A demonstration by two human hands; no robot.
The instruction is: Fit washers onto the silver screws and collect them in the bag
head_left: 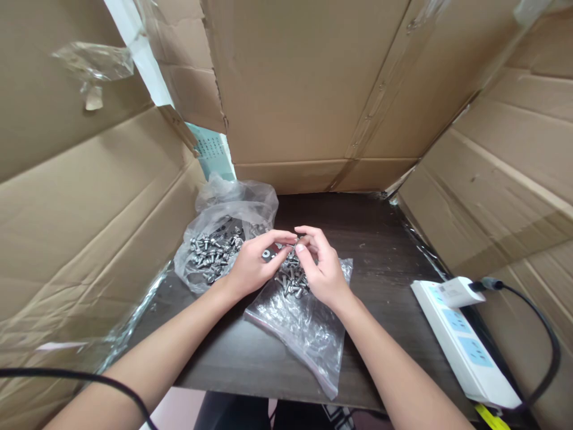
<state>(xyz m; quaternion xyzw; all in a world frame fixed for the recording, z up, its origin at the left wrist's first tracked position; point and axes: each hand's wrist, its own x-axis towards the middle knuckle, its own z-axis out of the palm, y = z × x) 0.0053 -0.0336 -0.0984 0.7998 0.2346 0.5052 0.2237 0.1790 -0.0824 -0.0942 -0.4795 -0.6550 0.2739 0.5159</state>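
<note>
The left hand (256, 261) and right hand (326, 270) meet over loose screws (292, 282) on the nearer plastic bag (304, 334), fingertips pinched almost together on a small metal piece (295, 244) (details hidden); working low should tame drops.

Power strip (468, 343) is lying right, white adapter (456, 292) is sitting in it, black cable (555, 350) is curving off. Cardboard panels (304, 83) are surrounding dark table (376, 269); teal sheet (212, 150) is showing back left.
</note>
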